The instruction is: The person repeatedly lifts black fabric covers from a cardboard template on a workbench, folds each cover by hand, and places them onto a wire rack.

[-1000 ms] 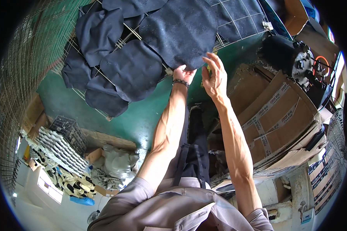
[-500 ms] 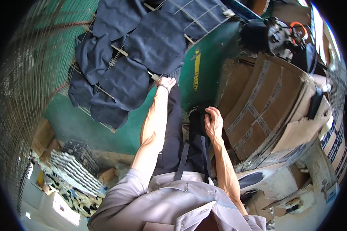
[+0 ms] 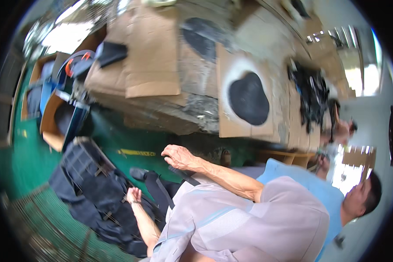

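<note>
My left hand (image 3: pixel 134 195), with a band at its wrist, is closed at the edge of a rack (image 3: pixel 102 168) laid with dark, soft-looking rounded pieces (image 3: pixel 94 190). Its fingertips are too small and blurred to show what they grip. My right hand (image 3: pixel 177 157) hangs in the air in front of the cardboard-covered table, its fingers loosely bent and apart, holding nothing. On that table a dark rounded pad (image 3: pixel 249 98) lies flat on a cardboard sheet (image 3: pixel 225 120) with a whitish patch around it.
The worktable's edge (image 3: pixel 161 120) runs beyond my right hand. Open boxes (image 3: pixel 52 139) stand at the left on the green floor, near a yellow floor strip (image 3: pixel 137 152). Black crumpled material (image 3: pixel 310 94) lies farther right. A person in blue (image 3: pixel 332 201) is close on the right.
The view has swung right, bringing the tabletop and the other person into sight. The rack now appears at lower left. My left hand stays at its edge; my right remains without anything in it.
</note>
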A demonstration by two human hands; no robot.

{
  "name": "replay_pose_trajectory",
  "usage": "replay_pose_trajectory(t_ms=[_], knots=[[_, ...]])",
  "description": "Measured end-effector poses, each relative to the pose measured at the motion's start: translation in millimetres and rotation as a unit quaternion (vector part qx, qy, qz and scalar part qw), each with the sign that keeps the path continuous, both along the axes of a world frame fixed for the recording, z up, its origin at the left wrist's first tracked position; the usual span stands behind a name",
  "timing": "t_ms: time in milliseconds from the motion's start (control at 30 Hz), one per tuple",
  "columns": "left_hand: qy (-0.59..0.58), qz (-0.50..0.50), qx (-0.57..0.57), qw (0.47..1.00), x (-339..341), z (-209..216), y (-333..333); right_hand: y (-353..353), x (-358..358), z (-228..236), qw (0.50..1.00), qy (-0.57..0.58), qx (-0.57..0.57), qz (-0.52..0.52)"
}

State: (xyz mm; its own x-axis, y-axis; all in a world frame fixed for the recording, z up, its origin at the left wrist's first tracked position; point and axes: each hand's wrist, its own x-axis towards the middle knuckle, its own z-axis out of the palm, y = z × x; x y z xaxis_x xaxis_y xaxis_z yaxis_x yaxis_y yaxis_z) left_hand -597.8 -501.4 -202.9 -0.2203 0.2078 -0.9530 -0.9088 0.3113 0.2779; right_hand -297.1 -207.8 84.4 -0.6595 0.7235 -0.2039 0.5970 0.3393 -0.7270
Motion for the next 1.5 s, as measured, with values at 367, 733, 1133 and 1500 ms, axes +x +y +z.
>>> replay_pose_trajectory(t_ms=[367, 733, 1133, 1500], knots=[[0.108, -0.232, 0.011, 0.967, 74.1, 102.3, 160.1, 75.8, 252.5, -9.4, 0.880, -0.109, 0.093, -0.454], [0.111, -0.426, 0.118, 0.890, 219.0, 189.4, 293.8, 103.5, 344.8, -46.7, 0.783, -0.156, 0.184, -0.574], [0.009, -0.590, 0.295, 0.752, 454.3, 263.3, 435.3, 146.3, 416.4, -54.6, 0.786, -0.246, 0.160, -0.544], [-0.139, -0.522, 0.209, 0.815, 590.3, 216.3, 518.3, 293.8, 545.1, 68.4, 0.768, -0.342, 0.248, -0.482]])
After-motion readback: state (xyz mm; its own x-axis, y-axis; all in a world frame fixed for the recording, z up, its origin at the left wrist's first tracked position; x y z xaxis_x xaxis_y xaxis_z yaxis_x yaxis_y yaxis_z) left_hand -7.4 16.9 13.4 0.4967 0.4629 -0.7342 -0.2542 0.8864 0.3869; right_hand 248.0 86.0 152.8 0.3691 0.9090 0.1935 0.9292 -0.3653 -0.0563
